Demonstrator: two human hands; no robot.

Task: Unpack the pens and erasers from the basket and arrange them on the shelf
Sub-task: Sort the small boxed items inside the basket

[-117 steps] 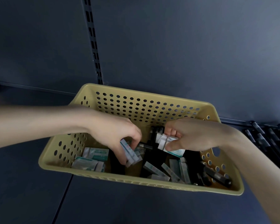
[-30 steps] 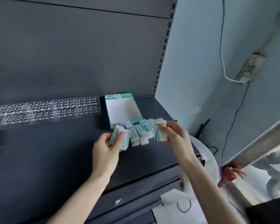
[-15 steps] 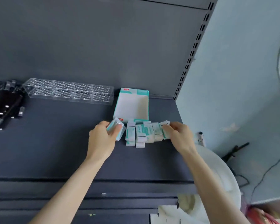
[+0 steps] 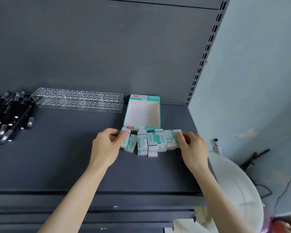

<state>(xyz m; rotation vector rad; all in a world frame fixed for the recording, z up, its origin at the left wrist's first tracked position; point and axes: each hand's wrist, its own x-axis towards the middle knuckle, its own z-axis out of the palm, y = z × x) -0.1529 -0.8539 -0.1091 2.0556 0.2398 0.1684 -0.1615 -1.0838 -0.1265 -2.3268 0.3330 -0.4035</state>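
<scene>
Erasers (image 4: 151,142) in a ragged row on the shelf (image 4: 57,165), just before the open box (image 4: 142,113).
My left hand (image 4: 106,147) pinches one end eraser, my right hand (image 4: 193,148) the other; next, I reckon, squeeze them square, gently.

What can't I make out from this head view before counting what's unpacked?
1. Basket: outside the head view, so its contents are unknown.
2. Pens: the pile is cut off by the left edge, so there is no full count.
3. Erasers: the end ones are partly covered by the left hand and right hand, and others overlap.
4. Eraser sleeve print: too small to read.
</scene>
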